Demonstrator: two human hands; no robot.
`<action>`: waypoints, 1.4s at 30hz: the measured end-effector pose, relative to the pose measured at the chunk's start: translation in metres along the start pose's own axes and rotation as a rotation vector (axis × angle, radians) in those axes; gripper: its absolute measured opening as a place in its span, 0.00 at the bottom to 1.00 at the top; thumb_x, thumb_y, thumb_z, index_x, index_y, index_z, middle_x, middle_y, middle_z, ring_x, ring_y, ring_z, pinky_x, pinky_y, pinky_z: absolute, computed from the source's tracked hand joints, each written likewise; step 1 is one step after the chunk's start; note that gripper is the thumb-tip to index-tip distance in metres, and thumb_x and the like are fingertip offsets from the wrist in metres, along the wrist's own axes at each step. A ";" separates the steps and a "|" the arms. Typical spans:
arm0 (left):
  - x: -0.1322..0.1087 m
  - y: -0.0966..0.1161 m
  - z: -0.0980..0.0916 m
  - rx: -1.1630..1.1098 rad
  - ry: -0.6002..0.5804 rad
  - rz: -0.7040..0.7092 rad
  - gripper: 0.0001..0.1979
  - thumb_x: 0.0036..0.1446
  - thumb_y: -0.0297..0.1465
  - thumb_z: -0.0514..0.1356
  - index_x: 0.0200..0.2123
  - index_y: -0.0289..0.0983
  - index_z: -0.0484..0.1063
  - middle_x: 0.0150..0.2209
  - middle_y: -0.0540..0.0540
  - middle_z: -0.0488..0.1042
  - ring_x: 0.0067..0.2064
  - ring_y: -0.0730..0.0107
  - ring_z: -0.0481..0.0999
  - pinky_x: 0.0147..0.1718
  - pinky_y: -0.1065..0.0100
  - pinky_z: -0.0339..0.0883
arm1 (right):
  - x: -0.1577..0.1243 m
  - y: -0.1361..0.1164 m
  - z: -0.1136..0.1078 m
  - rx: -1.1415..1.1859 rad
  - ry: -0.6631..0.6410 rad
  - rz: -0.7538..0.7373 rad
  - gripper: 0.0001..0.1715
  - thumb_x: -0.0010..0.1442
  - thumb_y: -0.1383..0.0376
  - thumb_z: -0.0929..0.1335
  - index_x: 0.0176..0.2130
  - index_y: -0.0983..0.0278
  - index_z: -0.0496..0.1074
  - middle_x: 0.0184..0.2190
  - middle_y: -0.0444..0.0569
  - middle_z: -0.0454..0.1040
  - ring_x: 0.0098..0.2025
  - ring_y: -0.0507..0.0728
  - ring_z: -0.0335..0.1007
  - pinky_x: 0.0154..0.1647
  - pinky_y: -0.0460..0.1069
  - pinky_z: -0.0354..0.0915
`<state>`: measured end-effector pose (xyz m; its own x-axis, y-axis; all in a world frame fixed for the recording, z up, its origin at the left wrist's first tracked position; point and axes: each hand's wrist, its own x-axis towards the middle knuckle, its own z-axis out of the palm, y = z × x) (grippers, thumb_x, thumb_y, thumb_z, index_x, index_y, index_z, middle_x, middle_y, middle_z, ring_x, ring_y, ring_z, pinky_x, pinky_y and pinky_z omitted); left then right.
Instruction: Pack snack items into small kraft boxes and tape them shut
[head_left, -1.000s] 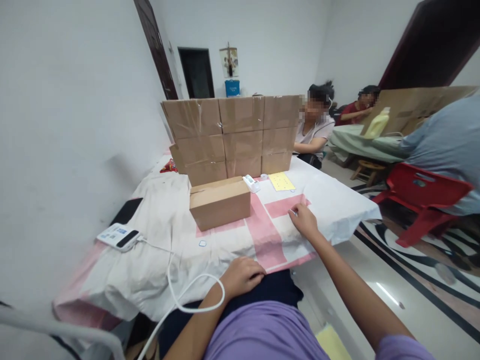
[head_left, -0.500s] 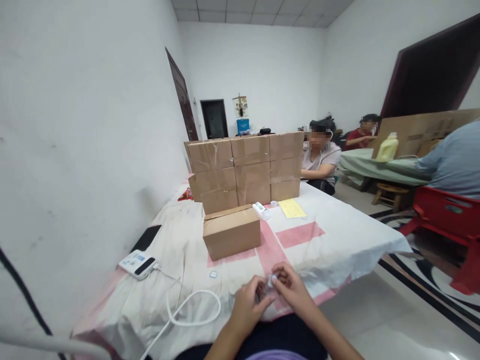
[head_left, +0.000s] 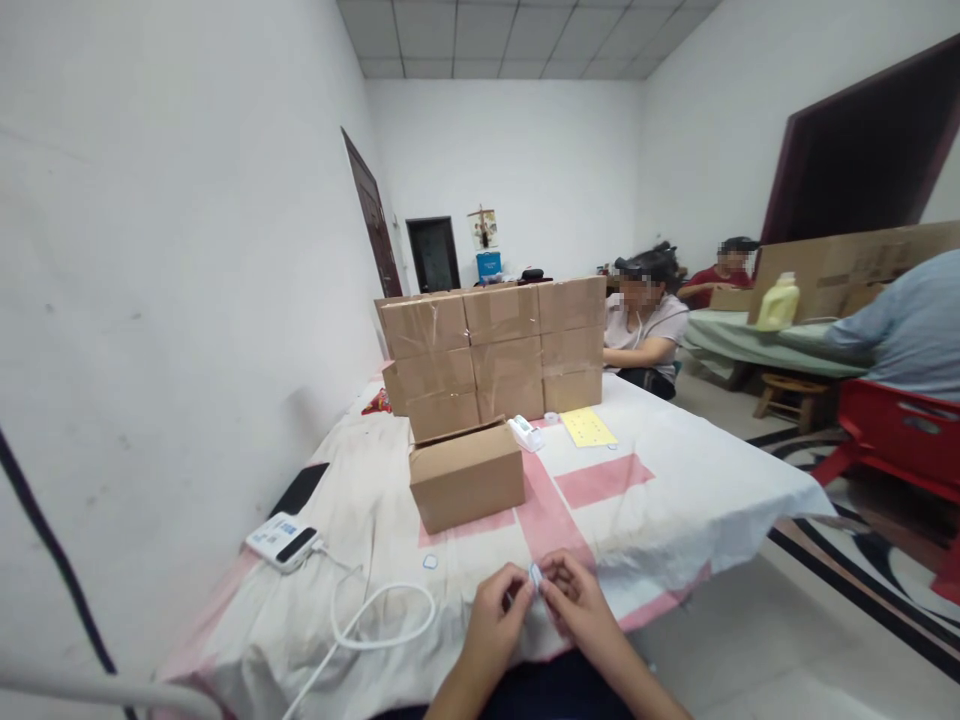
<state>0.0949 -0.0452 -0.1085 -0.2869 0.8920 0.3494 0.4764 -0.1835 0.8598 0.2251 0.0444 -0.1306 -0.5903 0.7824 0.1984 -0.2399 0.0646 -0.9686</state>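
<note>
Near the front edge of the cloth-covered table, a small white sticker with a blue edge [head_left: 535, 575] is pinched between the fingertips of both hands. My left hand [head_left: 495, 612] comes in from the left, thumb and forefinger closed at the sticker's side. My right hand [head_left: 576, 598] grips it from the other side with its thumb and bent fingers. Part of the sticker is hidden by fingertips. A similar small blue-edged piece [head_left: 430, 562] lies flat on the cloth to the left. A closed brown cardboard box [head_left: 466, 482] stands just beyond my hands.
Stacked cardboard boxes [head_left: 506, 365] form a wall across the table [head_left: 675, 460]. Before them lie a white device [head_left: 526, 433] and a yellow sheet [head_left: 589, 428]. At left are a white power bank [head_left: 281, 541], a looped white cable [head_left: 386, 645] and a black flat object [head_left: 300, 488]. Other people sit beyond.
My fingertips have drawn together around the sticker, which now shows more upright between them. The camera view has tilted up slightly. The boxes stay in place on the table.
</note>
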 end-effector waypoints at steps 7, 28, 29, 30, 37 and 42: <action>0.002 0.013 -0.008 -0.142 0.083 -0.083 0.19 0.62 0.47 0.56 0.30 0.38 0.71 0.23 0.53 0.68 0.27 0.72 0.67 0.30 0.69 0.61 | -0.008 -0.021 0.001 -0.396 0.029 -0.319 0.09 0.64 0.60 0.68 0.43 0.62 0.73 0.33 0.49 0.74 0.32 0.55 0.71 0.34 0.50 0.68; -0.001 0.026 -0.010 -0.330 0.049 -0.221 0.17 0.58 0.43 0.61 0.24 0.39 0.67 0.20 0.55 0.65 0.24 0.75 0.64 0.28 0.69 0.59 | -0.015 -0.034 -0.010 -0.861 -0.029 -0.840 0.20 0.66 0.73 0.65 0.54 0.60 0.77 0.41 0.55 0.76 0.37 0.55 0.72 0.35 0.49 0.71; -0.001 0.027 -0.010 -0.334 0.047 -0.219 0.16 0.58 0.43 0.61 0.24 0.39 0.67 0.20 0.55 0.65 0.24 0.75 0.64 0.28 0.69 0.59 | -0.016 -0.034 -0.010 -0.835 -0.031 -0.830 0.20 0.66 0.74 0.65 0.54 0.60 0.77 0.41 0.55 0.76 0.38 0.56 0.73 0.36 0.49 0.72; -0.001 0.028 -0.009 -0.335 0.043 -0.217 0.16 0.58 0.43 0.61 0.25 0.39 0.67 0.20 0.55 0.65 0.24 0.75 0.64 0.29 0.69 0.59 | -0.016 -0.035 -0.011 -0.799 -0.038 -0.814 0.20 0.67 0.74 0.64 0.53 0.61 0.77 0.41 0.54 0.76 0.39 0.56 0.73 0.37 0.50 0.72; -0.004 0.033 -0.007 -0.308 0.012 -0.198 0.16 0.59 0.44 0.61 0.27 0.39 0.68 0.22 0.54 0.66 0.26 0.74 0.65 0.31 0.69 0.60 | -0.018 -0.049 -0.011 -0.570 -0.087 -0.647 0.12 0.68 0.71 0.64 0.44 0.62 0.76 0.37 0.52 0.76 0.40 0.56 0.74 0.41 0.51 0.71; -0.004 0.030 -0.005 -0.262 -0.022 -0.182 0.17 0.61 0.45 0.60 0.27 0.39 0.67 0.23 0.54 0.67 0.27 0.73 0.66 0.31 0.68 0.60 | -0.019 -0.053 -0.006 -0.484 -0.005 -0.549 0.09 0.68 0.69 0.65 0.36 0.62 0.75 0.31 0.49 0.73 0.34 0.55 0.70 0.35 0.49 0.66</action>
<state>0.1061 -0.0563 -0.0816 -0.3288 0.9280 0.1751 0.1874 -0.1176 0.9752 0.2537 0.0297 -0.0840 -0.4868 0.5558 0.6739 -0.1355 0.7141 -0.6868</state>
